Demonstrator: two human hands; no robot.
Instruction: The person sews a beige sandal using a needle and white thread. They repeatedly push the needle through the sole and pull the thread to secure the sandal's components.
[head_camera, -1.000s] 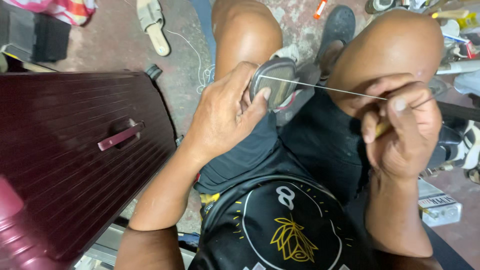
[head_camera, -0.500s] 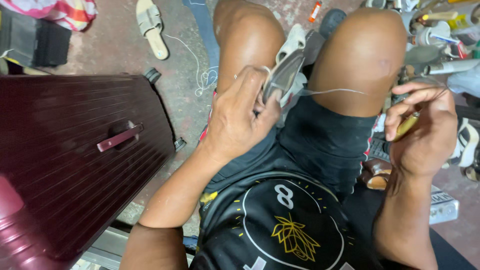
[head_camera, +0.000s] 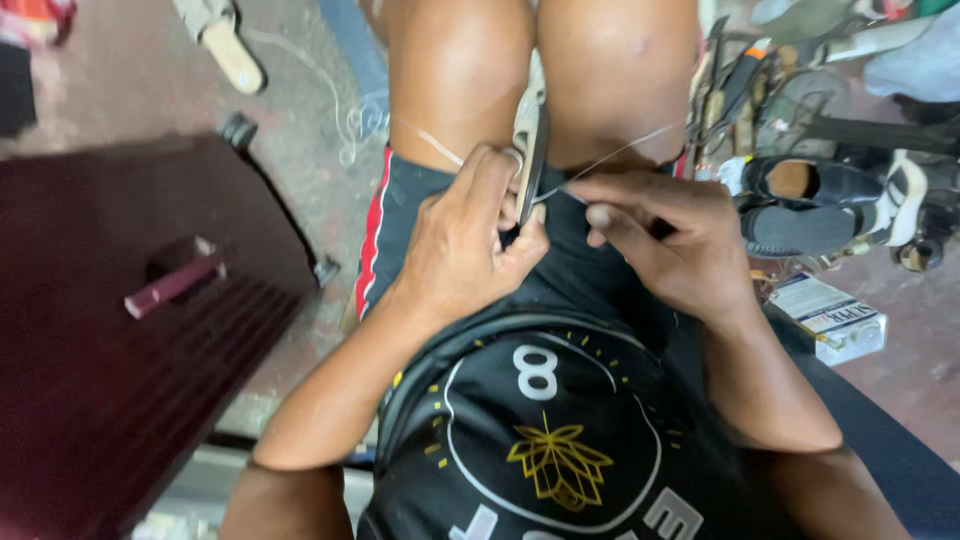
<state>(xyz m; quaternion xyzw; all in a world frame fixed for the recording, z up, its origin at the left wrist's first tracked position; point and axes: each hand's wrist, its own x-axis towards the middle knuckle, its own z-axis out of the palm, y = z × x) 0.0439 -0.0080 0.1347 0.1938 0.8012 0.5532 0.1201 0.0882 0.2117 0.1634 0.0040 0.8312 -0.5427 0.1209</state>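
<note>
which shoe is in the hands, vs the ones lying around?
The shoe wedged sole-edge up between the knees: left hand grips it, right hand works thread at it. The black shoes at right and the sandal lie untouched.

There is a single view, from a camera worn on the person's head. It looks steeply down along the chest and lap, so the black shirt (head_camera: 545, 440) fills the bottom edge and the knees (head_camera: 540, 70) reach the top. It sits close: both hands, left (head_camera: 465, 240) and right (head_camera: 670, 240), lie just above the shirt at mid-frame. Left of the shirt shows a dark red suitcase (head_camera: 110, 350); right of it, shoes (head_camera: 810, 205) on the floor.
</note>
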